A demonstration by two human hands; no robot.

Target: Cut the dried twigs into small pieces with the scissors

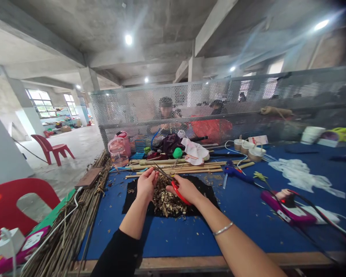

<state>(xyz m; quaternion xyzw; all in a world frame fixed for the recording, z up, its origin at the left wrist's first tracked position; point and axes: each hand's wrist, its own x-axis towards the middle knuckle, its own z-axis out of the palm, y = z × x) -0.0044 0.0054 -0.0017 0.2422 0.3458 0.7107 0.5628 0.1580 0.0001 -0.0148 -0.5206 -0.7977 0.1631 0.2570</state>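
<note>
At far left a red chair [43, 194] stands beside a purple power strip [36, 239], then a long bundle of sticks [72, 227] along the table [115, 234], with a phone [89, 177] lying on it. The left hand [147, 184] is raised over the black cloth [130, 206], its grip together at the fingertips; whether it pinches a sliver I cannot tell. The chips [168, 200] lie heaped on that cloth, between and below the hands. Just right, the scissors [177, 191] point toward the left fingertips, the right hand's [187, 188] grip clamped on their red handles. To snip well, I'd keep those fingertips behind the cutting line, cut deep in the blades rather than at the tips, make short, even strokes, and stay over the cloth so pieces drop onto the heap. Farther right come a blue glue gun [238, 174], a second strip [288, 209] and a clear bag [302, 175]. No brand, label or writing is readable anywhere.
</note>
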